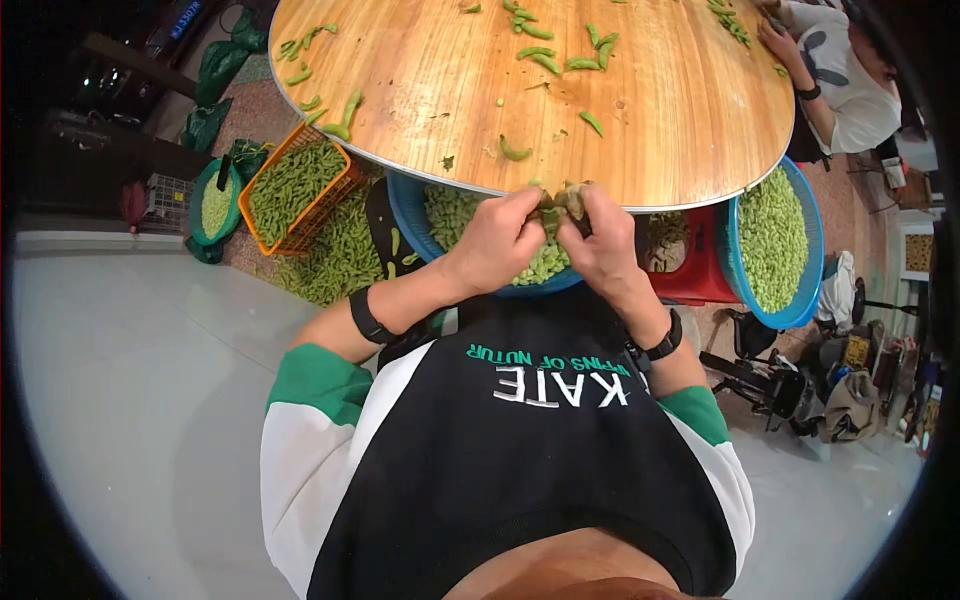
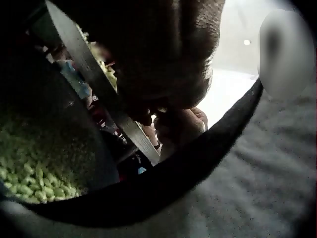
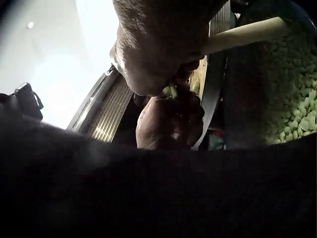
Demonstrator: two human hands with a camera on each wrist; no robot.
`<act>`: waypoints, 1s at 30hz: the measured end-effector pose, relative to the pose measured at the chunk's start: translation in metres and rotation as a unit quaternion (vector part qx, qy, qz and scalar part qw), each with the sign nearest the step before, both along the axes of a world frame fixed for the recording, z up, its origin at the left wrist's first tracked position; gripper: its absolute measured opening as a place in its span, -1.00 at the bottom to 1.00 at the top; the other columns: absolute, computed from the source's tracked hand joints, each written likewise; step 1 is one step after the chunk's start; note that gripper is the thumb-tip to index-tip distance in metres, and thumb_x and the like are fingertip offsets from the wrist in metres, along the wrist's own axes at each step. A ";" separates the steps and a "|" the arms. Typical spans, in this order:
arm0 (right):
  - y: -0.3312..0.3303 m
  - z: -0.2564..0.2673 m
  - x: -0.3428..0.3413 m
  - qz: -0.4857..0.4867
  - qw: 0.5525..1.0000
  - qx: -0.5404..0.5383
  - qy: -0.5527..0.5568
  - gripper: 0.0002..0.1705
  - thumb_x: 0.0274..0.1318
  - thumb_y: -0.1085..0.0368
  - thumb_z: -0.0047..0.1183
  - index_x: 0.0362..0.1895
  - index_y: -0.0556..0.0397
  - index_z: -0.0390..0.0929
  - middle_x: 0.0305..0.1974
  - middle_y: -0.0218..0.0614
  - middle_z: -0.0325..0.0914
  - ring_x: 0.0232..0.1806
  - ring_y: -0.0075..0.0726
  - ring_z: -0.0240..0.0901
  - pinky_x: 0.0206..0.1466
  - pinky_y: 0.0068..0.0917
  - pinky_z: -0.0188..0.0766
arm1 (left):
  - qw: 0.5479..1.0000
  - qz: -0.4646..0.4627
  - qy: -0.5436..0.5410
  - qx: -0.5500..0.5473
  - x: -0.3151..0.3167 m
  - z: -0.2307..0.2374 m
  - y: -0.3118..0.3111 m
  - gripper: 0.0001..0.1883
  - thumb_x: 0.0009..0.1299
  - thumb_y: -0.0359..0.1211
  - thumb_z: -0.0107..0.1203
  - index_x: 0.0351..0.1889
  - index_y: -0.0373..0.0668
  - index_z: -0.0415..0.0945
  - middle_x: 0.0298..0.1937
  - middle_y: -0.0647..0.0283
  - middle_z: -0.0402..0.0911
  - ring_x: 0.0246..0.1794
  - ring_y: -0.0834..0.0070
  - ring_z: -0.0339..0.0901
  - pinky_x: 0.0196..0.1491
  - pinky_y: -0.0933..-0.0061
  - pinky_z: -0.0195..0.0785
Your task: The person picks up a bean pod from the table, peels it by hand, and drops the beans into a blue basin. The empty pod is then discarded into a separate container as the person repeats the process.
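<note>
Just past the table's near edge, my left hand (image 1: 492, 240) and right hand (image 1: 605, 240) meet fingertip to fingertip. Between them they pinch a green bean pod (image 3: 171, 90), mostly covered by the fingers. Directly under the hands stands a blue basin (image 1: 406, 215) of shelled green beans (image 1: 450, 215). Dark, greenish-brown fingertips (image 1: 575, 200) show on the right hand in the head view. Several loose bean pods (image 1: 515, 150) lie scattered on the round wooden table (image 1: 430, 100) ahead.
To the left, an orange crate (image 1: 352, 180) holds pods, beside a pod heap (image 1: 345, 260) and a green basin (image 1: 235, 195). At right are a red plastic stool (image 1: 705, 260) and another blue basin (image 1: 815, 250) of beans. Another person (image 1: 860, 90) sits across the table.
</note>
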State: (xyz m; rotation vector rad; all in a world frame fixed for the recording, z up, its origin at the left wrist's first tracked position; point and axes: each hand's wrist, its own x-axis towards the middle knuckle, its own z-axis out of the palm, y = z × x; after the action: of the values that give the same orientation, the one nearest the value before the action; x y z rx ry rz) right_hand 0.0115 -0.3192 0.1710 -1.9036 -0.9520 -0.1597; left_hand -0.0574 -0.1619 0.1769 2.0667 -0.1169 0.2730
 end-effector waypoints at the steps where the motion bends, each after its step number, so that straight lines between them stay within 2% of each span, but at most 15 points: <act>1: -0.002 0.002 0.001 0.005 0.998 0.003 0.064 -0.80 -0.09 0.46 0.07 -0.30 0.20 0.40 -0.52 -0.05 0.40 -0.52 -0.03 0.39 -0.42 -0.30 0.35 | 1.000 -0.001 0.000 -0.001 -0.001 -0.002 0.000 -0.92 0.24 -0.52 0.01 -0.34 -0.33 0.36 -0.51 0.01 0.49 -0.55 0.12 0.49 -0.48 0.25 0.31; 3: -0.010 -0.002 0.005 0.005 0.980 0.017 0.197 -0.83 -0.05 0.46 0.03 -0.31 0.22 0.42 -0.49 -0.16 0.43 -0.51 -0.39 0.35 -0.40 -0.43 0.33 | 0.942 -0.030 0.171 -0.287 -0.004 -0.005 0.002 -0.93 0.35 -0.49 -0.01 -0.29 -0.32 0.38 -0.49 0.19 0.54 -0.55 0.52 0.50 -0.49 0.49 0.33; 4: -0.013 -0.001 0.005 0.006 0.980 0.017 0.200 -0.83 -0.05 0.46 0.03 -0.31 0.22 0.42 -0.49 -0.16 0.43 -0.51 -0.39 0.35 -0.40 -0.43 0.33 | 0.942 -0.028 0.173 -0.287 -0.007 -0.001 0.006 -0.93 0.35 -0.49 -0.01 -0.29 -0.32 0.38 -0.49 0.19 0.54 -0.55 0.52 0.50 -0.49 0.49 0.33; 6: -0.021 0.004 0.004 0.105 0.956 0.019 0.274 -0.78 -0.06 0.44 0.06 -0.25 0.24 0.44 -0.49 -0.30 0.43 -0.48 -0.50 0.29 -0.38 -0.50 0.29 | 0.931 -0.058 0.211 -0.292 -0.012 0.008 0.018 -0.92 0.41 -0.47 -0.03 -0.23 -0.31 0.39 -0.45 0.33 0.55 -0.51 0.76 0.44 -0.45 0.68 0.32; 8: -0.023 0.004 0.003 0.120 0.943 -0.007 0.310 -0.77 -0.02 0.40 0.08 -0.23 0.24 0.47 -0.45 -0.37 0.46 -0.49 -0.54 0.30 -0.39 -0.56 0.28 | 0.944 -0.059 0.191 -0.263 -0.014 0.005 0.024 -0.90 0.39 -0.47 0.00 -0.20 -0.31 0.39 -0.46 0.32 0.54 -0.51 0.73 0.44 -0.45 0.68 0.33; 10: -0.018 0.011 0.004 0.139 0.886 0.009 0.442 -0.79 0.04 0.35 0.09 -0.26 0.23 0.50 -0.47 -0.40 0.48 -0.50 -0.62 0.30 -0.42 -0.61 0.26 | 0.941 -0.097 0.183 -0.267 -0.014 0.009 0.029 -0.89 0.39 -0.47 0.02 -0.19 -0.30 0.38 -0.45 0.34 0.53 -0.51 0.75 0.42 -0.44 0.67 0.33; 11: -0.015 0.010 0.003 0.139 0.885 0.009 0.444 -0.79 0.04 0.35 0.09 -0.26 0.23 0.50 -0.47 -0.40 0.48 -0.50 -0.62 0.30 -0.42 -0.61 0.26 | 0.936 -0.103 0.196 -0.275 -0.013 0.007 0.030 -0.89 0.38 -0.47 0.03 -0.19 -0.29 0.38 -0.45 0.35 0.52 -0.50 0.75 0.42 -0.42 0.67 0.32; 13: -0.007 0.006 0.003 0.140 0.889 0.013 0.435 -0.86 0.10 0.35 0.09 -0.29 0.17 0.52 -0.62 -0.46 0.47 -0.73 -0.74 0.17 -0.69 -0.70 0.05 | 0.930 -0.102 0.191 -0.296 -0.012 0.009 0.025 -0.88 0.38 -0.47 0.03 -0.19 -0.29 0.36 -0.45 0.36 0.51 -0.49 0.75 0.41 -0.43 0.67 0.30; 15: -0.006 0.005 0.002 0.132 0.886 0.023 0.444 -0.87 0.10 0.36 0.08 -0.31 0.17 0.51 -0.62 -0.47 0.46 -0.72 -0.73 0.18 -0.69 -0.69 0.05 | 0.924 -0.100 0.187 -0.318 -0.011 0.008 0.025 -0.88 0.38 -0.47 0.03 -0.18 -0.28 0.35 -0.46 0.37 0.51 -0.49 0.75 0.41 -0.43 0.66 0.29; 18: -0.004 -0.008 0.002 0.132 0.906 0.040 0.401 -0.90 0.10 0.37 0.05 -0.35 0.16 0.49 -0.63 -0.49 0.42 -0.71 -0.73 0.18 -0.69 -0.69 0.04 | 0.928 -0.111 0.215 -0.284 -0.011 0.003 0.029 -0.88 0.38 -0.49 0.00 -0.19 -0.28 0.31 -0.45 0.31 0.52 -0.47 0.73 0.42 -0.45 0.61 0.27; 21: -0.003 -0.008 0.002 0.129 0.935 0.029 0.329 -0.91 0.09 0.38 0.04 -0.38 0.15 0.48 -0.62 -0.48 0.41 -0.70 -0.71 0.20 -0.69 -0.68 0.04 | 0.962 -0.133 0.167 -0.172 -0.014 0.001 0.032 -0.88 0.36 -0.53 -0.04 -0.19 -0.29 0.29 -0.42 0.17 0.53 -0.49 0.50 0.49 -0.45 0.47 0.30; 23: -0.003 -0.002 0.002 0.141 0.857 0.031 0.495 -0.90 0.09 0.37 0.01 -0.36 0.16 0.49 -0.59 -0.44 0.43 -0.70 -0.69 0.22 -0.70 -0.69 0.07 | 0.989 -0.148 0.007 -0.010 -0.015 0.000 0.033 -0.87 0.30 -0.58 -0.04 -0.22 -0.31 0.27 -0.39 0.01 0.51 -0.45 0.18 0.52 -0.41 0.30 0.34; 24: -0.003 -0.002 0.002 0.141 0.856 0.031 0.496 -0.90 0.09 0.37 0.01 -0.36 0.16 0.49 -0.59 -0.44 0.43 -0.70 -0.69 0.22 -0.70 -0.69 0.07 | 0.989 -0.148 0.007 -0.010 -0.015 -0.001 0.031 -0.87 0.30 -0.58 -0.04 -0.22 -0.31 0.27 -0.39 0.01 0.51 -0.45 0.18 0.52 -0.41 0.30 0.34; 26: -0.003 -0.004 0.002 0.150 0.785 0.064 0.597 -0.86 0.10 0.33 -0.01 -0.34 0.13 0.54 -0.58 -0.47 0.45 -0.67 -0.71 0.29 -0.69 -0.72 0.13 | 0.982 -0.152 -0.114 0.012 -0.014 -0.004 0.026 -0.81 0.22 -0.63 0.00 -0.24 -0.34 0.26 -0.42 -0.02 0.48 -0.42 -0.01 0.48 -0.39 0.22 0.35; 30: -0.003 -0.008 -0.003 0.134 0.787 0.078 0.597 -0.86 0.12 0.37 -0.07 -0.34 0.16 0.51 -0.59 -0.41 0.44 -0.71 -0.66 0.25 -0.74 -0.73 0.07 | 0.962 -0.182 -0.169 0.113 -0.012 -0.007 0.030 -0.76 0.15 -0.65 0.04 -0.23 -0.36 0.27 -0.44 0.00 0.44 -0.43 0.00 0.47 -0.40 0.20 0.35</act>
State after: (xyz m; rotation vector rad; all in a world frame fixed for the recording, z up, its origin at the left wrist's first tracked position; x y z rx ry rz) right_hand 0.0083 -0.3219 0.1632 -1.2656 -0.2674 1.0060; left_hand -0.0690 -0.1323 0.1699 2.1554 -0.7598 0.3951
